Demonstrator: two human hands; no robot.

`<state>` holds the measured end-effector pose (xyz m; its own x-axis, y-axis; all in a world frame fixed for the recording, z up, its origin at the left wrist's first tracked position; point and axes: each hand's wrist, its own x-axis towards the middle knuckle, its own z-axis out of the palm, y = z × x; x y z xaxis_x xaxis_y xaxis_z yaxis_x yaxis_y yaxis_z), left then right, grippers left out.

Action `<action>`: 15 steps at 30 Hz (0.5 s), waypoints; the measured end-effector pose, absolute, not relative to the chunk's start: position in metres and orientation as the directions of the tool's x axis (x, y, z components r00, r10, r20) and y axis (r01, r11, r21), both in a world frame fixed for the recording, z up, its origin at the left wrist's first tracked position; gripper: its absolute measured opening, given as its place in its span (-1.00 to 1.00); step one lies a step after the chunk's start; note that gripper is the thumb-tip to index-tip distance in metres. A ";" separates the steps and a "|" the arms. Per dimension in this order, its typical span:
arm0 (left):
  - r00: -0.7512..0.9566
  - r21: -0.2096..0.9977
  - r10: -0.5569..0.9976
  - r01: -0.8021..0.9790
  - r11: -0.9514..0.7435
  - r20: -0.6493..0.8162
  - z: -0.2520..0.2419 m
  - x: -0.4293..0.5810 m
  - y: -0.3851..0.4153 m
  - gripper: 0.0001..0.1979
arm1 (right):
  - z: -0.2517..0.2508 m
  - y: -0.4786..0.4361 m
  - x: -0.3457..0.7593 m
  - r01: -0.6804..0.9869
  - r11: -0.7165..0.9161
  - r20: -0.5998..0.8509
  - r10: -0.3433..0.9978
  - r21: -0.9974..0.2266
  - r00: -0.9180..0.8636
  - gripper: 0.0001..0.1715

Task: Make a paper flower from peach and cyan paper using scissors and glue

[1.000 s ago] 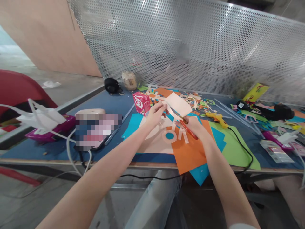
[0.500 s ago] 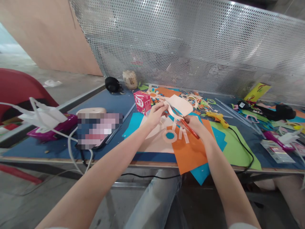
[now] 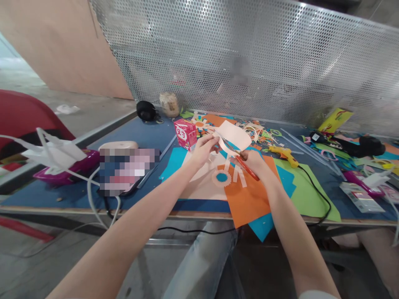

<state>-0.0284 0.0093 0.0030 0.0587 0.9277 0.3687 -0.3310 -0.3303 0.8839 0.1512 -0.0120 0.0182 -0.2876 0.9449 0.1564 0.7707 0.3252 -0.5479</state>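
Observation:
My left hand [image 3: 204,149] is closed on the edge of a pale peach sheet of paper [image 3: 233,135], held up above the table. In my right hand [image 3: 254,162] is a pair of scissors with red handles [image 3: 247,167]; the blades lie along the paper, where a curved strip is partly cut. Below my hands rests a pale paper ring with a toothed edge [image 3: 215,178], blue showing through its middle. Short pale paper strips [image 3: 240,177] lie beside it on an orange sheet [image 3: 249,203].
A pink box [image 3: 185,135] stands left of my hands. Paper scraps [image 3: 258,132] cover the back of the table. On the right are a yellow glue gun [image 3: 285,154] with a black cord and a green sheet [image 3: 311,195]. A phone [image 3: 129,170] lies left.
The upper edge of the held paper has shifted slightly up and its shape has tilted a little. Both hands keep nearly the same place and grip.

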 end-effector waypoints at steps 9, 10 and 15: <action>0.012 0.909 0.933 -0.230 -0.347 0.360 0.004 -0.027 0.009 -0.77 | 0.014 -0.006 0.155 0.770 0.265 0.146 0.964 -0.580 -0.222 -0.51; -0.022 0.916 0.932 -0.177 -0.361 0.363 0.003 -0.028 0.011 -0.77 | 0.013 -0.004 0.157 0.768 0.252 0.128 0.967 -0.589 -0.219 -0.51; -0.149 0.924 0.912 0.047 -0.380 0.383 -0.003 -0.034 0.020 -0.83 | 0.012 0.002 0.164 0.658 0.133 0.032 0.986 -0.741 -0.164 -0.56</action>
<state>-0.0337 0.0204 -0.0028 -0.1495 0.9116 0.3830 0.0474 -0.3803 0.9237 0.1638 0.0016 0.0117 -0.1635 0.9860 0.0321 0.6579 0.1333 -0.7412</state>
